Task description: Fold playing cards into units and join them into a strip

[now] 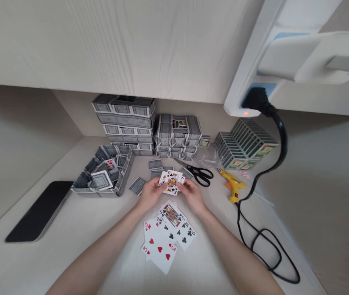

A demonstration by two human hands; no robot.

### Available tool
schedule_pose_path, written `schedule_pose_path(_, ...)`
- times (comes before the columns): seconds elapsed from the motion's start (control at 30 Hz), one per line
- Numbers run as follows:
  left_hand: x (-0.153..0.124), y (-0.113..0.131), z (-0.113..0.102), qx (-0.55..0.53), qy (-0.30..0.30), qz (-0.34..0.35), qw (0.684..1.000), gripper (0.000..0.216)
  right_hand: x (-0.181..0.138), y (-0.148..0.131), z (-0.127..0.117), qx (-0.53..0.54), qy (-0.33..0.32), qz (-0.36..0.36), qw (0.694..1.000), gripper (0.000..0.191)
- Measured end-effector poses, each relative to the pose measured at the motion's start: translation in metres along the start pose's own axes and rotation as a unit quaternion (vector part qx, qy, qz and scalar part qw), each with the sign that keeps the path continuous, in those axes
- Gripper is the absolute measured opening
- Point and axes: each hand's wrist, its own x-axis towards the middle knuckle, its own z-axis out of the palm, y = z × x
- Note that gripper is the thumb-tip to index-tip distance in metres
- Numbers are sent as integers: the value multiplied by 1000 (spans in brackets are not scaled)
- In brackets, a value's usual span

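Note:
Between my two hands is a small bunch of playing cards (pixel 172 182), face up, with a king of clubs on top. My left hand (pixel 150 193) pinches the left edge of the bunch. The right edge is gripped by my right hand (pixel 193 196), thumb on the face. Just below, a spread of loose playing cards (pixel 162 235) lies face up on the table, including a jack, a three of hearts and a five of diamonds. Several face-down cards (pixel 137 185) lie around and behind my hands.
At left stand an open box made of cards (pixel 125 180) with loose cards inside and a black phone (pixel 40 211). Stacked card boxes (pixel 128 123) line the back. Scissors (pixel 201 175), a yellow glue gun (pixel 234 186) and its black cable (pixel 280 262) lie right. A power strip (pixel 238 90) hangs above.

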Motion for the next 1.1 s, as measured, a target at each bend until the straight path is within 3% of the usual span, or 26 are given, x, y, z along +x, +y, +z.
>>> schedule_pose_path(0.2,-2,8,0,-9,-8,2,1000,28,1,3,-3,-36,0,-13,999,24)
schedule_pose_path(0.43,4,6,-6,41,39,17,998,24,2,1,-5,-55,-14,-6,998,28)
schedule_pose_path(0.73,8,-1,-11,78,15,5,997,30,4,7,-5,2,-13,22,1000,29)
schedule_pose_path(1.1,7,4,-9,76,15,-7,997,30,4,4,-4,-13,-8,32,999,30)
